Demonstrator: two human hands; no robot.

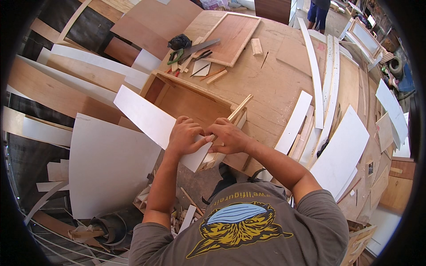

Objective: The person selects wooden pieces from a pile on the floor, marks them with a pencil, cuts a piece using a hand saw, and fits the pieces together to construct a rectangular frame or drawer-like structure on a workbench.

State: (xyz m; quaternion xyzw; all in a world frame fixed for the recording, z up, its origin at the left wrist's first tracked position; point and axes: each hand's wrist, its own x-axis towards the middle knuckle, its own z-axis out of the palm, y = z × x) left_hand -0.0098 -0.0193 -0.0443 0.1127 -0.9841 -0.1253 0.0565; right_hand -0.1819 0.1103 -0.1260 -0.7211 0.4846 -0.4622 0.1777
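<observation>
My left hand [186,135] is closed over the white board [144,115], its thumb pointing right toward my other hand. This long narrow board lies slanted across the near side of an open wooden box [191,106]. Right beside it, my right hand [227,136] has its fingers closed round a thin light-wood strip [241,107], which reaches out past the box's right end. The thumbs and fingertips of both hands almost meet at the box's near right corner. My fingers hide the lower part of the strip.
On the wooden worktable [266,75] lie a framed panel [233,37], a handsaw [202,46], pliers [204,54] and a black plastic bag [179,41]. White boards [341,146] are stacked at right. Large panels [111,164] lean at left. Another person [317,15] stands far off.
</observation>
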